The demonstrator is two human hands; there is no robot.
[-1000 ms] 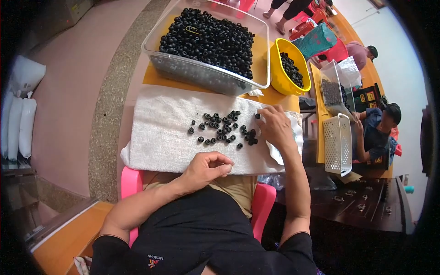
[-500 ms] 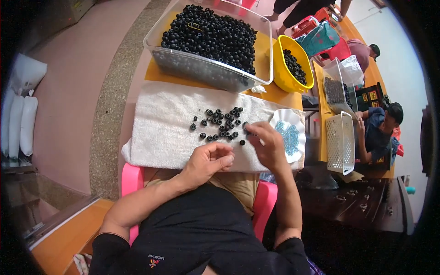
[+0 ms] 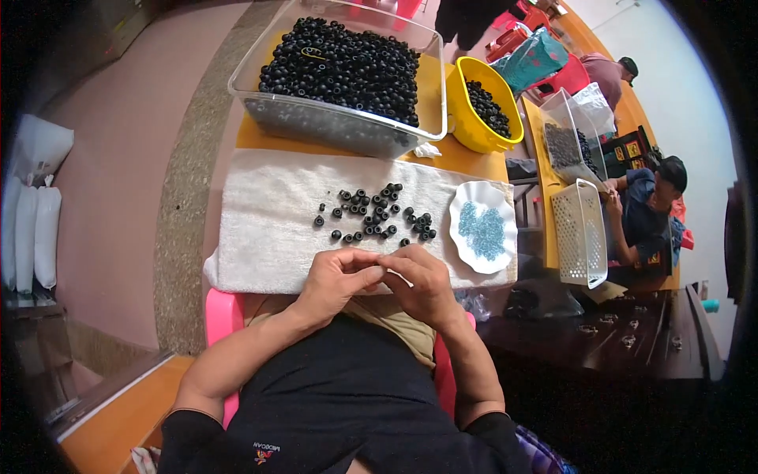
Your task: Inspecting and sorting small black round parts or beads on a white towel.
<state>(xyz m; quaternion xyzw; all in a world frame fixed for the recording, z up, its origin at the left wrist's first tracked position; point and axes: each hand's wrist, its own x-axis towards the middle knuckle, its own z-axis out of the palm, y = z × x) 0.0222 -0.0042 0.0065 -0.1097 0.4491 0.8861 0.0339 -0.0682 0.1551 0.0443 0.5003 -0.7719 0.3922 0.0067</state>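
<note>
The fingertips of the left hand [image 3: 338, 278] and the right hand [image 3: 422, 283] meet at the near edge of the white terry towel [image 3: 268, 221], both pinched shut, apparently on one small black ring part; the piece itself is too small and hidden to make out for certain. This looks like the joining step, where something is fitted into a ring between the two hands. The next move would call for a steady, aligned press. Just beyond the knuckles lies the loose scatter of small black rubber rings [image 3: 375, 215] on the towel, with the white scalloped dish of pale blue pieces [image 3: 482, 229] at its right end. Farther off stand the clear plastic tub heaped with black rings [image 3: 347, 75] and the yellow plastic bowl [image 3: 482, 107].
</note>
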